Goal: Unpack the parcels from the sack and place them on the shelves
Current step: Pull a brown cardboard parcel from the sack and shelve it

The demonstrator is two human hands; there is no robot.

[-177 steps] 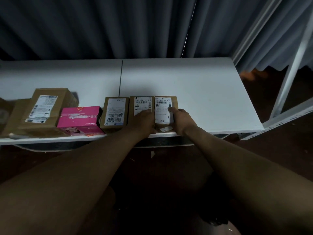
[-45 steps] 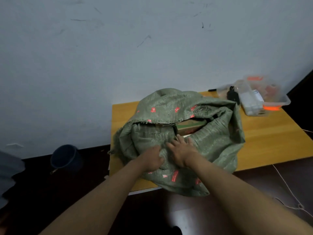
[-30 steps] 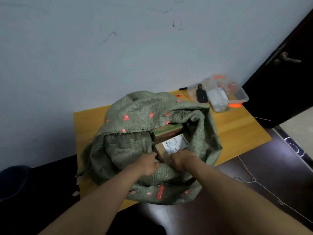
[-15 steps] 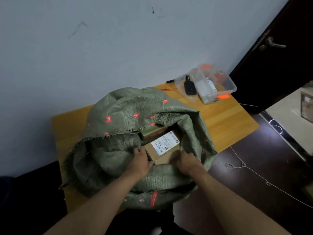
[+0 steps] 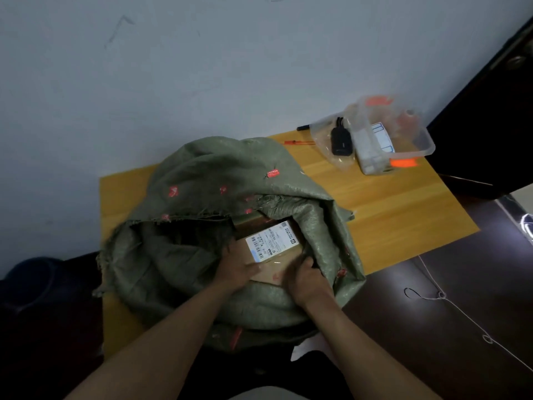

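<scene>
A green woven sack (image 5: pixel 202 215) with red marks lies open on a wooden table (image 5: pixel 383 209). In its mouth sits a brown cardboard parcel (image 5: pixel 277 258) with a white shipping label facing up. My left hand (image 5: pixel 236 264) grips the parcel's left side, thumb lying on its top. My right hand (image 5: pixel 308 278) grips its near right corner, fingers curled over the edge. Behind it, another brown parcel (image 5: pixel 251 222) shows partly under the sack's rim. The shelves are out of view.
A clear plastic tub (image 5: pixel 403 140) with small items and a clear bag holding a black charger (image 5: pixel 340 140) stand at the table's far right. A dark door (image 5: pixel 496 125) is at right, a string (image 5: pixel 450 307) on the dark floor, a dark bucket (image 5: pixel 31 281) at left.
I went from the shelf to the sack, spread its mouth, and took hold of the labelled parcel. Over the last half second both hands closed tighter on its sides.
</scene>
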